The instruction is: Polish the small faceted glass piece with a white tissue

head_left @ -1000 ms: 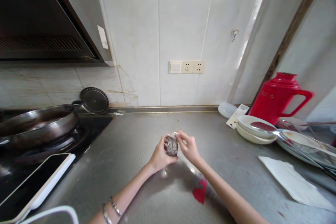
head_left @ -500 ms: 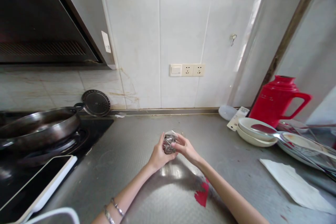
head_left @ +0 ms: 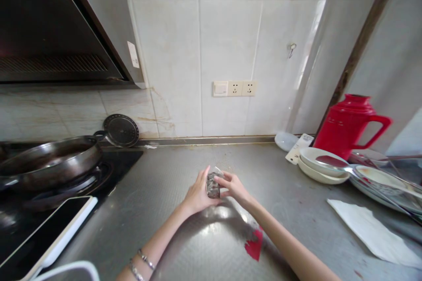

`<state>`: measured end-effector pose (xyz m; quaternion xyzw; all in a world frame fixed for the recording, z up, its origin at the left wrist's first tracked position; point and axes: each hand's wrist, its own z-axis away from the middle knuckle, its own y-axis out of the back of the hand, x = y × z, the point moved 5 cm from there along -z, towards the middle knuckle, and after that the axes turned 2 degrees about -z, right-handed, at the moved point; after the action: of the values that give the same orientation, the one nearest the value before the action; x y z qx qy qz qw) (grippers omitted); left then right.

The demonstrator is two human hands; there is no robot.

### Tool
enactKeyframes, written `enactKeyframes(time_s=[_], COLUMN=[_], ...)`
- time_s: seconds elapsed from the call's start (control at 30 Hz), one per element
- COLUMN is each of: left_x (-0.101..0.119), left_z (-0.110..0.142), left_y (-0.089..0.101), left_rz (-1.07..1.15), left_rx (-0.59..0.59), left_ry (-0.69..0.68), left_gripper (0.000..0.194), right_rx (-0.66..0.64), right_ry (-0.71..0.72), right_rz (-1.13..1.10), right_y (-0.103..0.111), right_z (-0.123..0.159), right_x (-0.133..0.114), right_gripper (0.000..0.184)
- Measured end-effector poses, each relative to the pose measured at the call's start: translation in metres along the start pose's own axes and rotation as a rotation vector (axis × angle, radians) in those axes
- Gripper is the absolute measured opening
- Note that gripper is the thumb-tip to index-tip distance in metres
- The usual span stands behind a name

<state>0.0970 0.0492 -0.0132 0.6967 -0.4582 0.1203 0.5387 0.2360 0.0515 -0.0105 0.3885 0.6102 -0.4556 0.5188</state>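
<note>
Two slim silvery bangles (head_left: 146, 259) round left forearm (head_left: 166, 231)

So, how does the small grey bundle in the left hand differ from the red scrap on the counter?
The grey bundle is mottled; the red scrap is plain red. The bundle looks thick and compact, the scrap thin with a jagged edge. The left hand holds the bundle, while the scrap lies on the counter. Both are small.

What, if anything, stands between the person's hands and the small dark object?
Nothing visible stands in the way. The left hand holds the small dark object, and the right hand appears to touch it with its fingers. The red scrap lies nearer to the camera, not between them.
</note>
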Motion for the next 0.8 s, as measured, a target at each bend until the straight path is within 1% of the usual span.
enactKeyframes(time_s=[0.1, 0.17, 0.23, 0.3, 0.37, 0.47, 0.53, 0.67, 0.8], left_x=[0.003, 0.004, 0.003, 0.000, -0.002, -0.004, -0.002, 0.003, 0.007], left_z=[0.000, -0.001, -0.001, -0.001, -0.001, -0.001, -0.001, 0.001, 0.001], left_y=[0.000, 0.002, 0.002, 0.002, 0.001, -0.002, -0.004, -0.005, -0.004], left_rz=[0.010, 0.030, 0.056, 0.085, 0.107, 0.147, 0.178, 0.220, 0.239], left_rx=[0.019, 0.048, 0.080, 0.105, 0.121, 0.130, 0.112, 0.070, 0.062], left_ry=[-0.058, -0.080, -0.079, -0.065, -0.043, -0.024, -0.020, -0.001, 0.028], left_gripper=[0.088, 0.079, 0.077, 0.079, 0.080, 0.080, 0.079, 0.083, 0.085], right_rx=[-0.003, 0.001, 0.011, 0.032, 0.075, 0.172, 0.224, 0.245, 0.265], right_ry=[-0.009, -0.001, 0.014, 0.066, 0.190, 0.418, 0.541, 0.739, 0.859], right_rz=[-0.006, -0.003, 0.036, 0.134, 0.304, 0.578, 0.686, 0.770, 0.771], right_y=[-0.001, -0.002, -0.003, -0.005, -0.006, -0.008, -0.008, -0.009, -0.007], right_z=[0.001, 0.001, 0.001, 0.001, 0.003, 0.008, 0.012, 0.018, 0.025], right_x=[0.001, 0.000, -0.002, -0.007, -0.014, -0.024, -0.026, -0.028, -0.030], right_gripper=[0.041, 0.041, 0.040, 0.038, 0.035, 0.031, 0.030, 0.030, 0.028])
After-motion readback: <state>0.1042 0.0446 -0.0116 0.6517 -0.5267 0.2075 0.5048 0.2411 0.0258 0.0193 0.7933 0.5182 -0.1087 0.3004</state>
